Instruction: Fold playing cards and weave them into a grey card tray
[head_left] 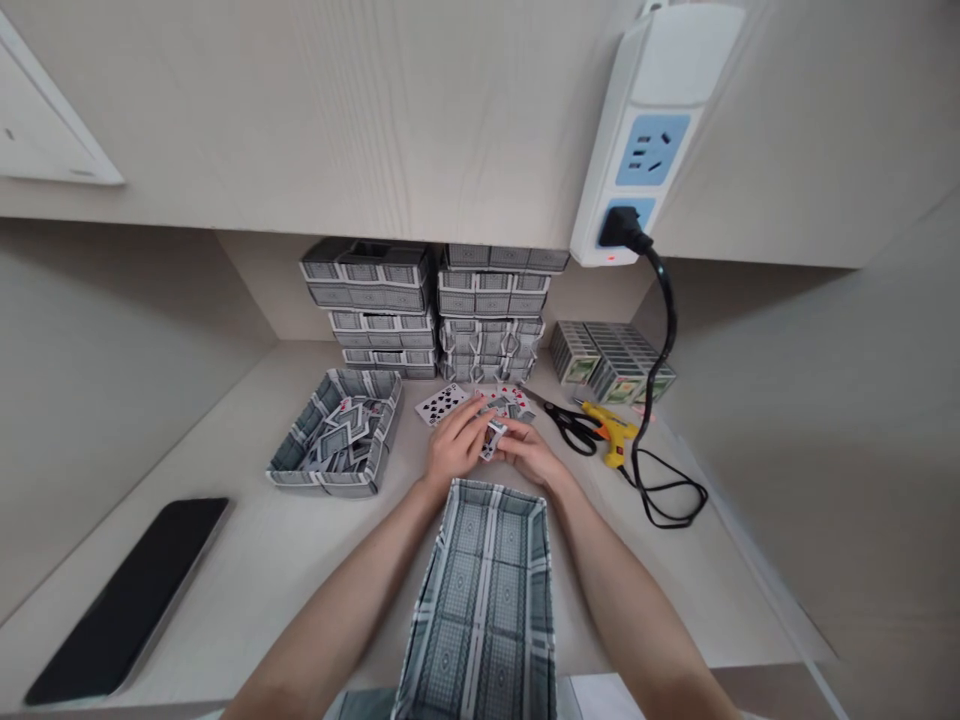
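Observation:
Between my hands is a playing card [491,440], its face partly showing; whether it is one card or a folded piece I cannot tell. My left hand [457,440] curls over its left side, and my right hand [526,450] pinches its right edge. Just beyond my fingers lie loose playing cards, among them a black-suited card [442,404] left of the hands and a red-suited card [516,398] behind. Closer to me, between my forearms, stands a long open box made of playing cards [480,580], with grey patterned backs showing.
Left stands a card-built tray [382,470] holding folded cards. Stacked card boxes [491,295] line the back. Scissors [574,425], a yellow glue gun [616,432] with its cord, and card packs [619,375] are right. A black flat object [135,590] lies front left. A power strip [652,130] hangs above.

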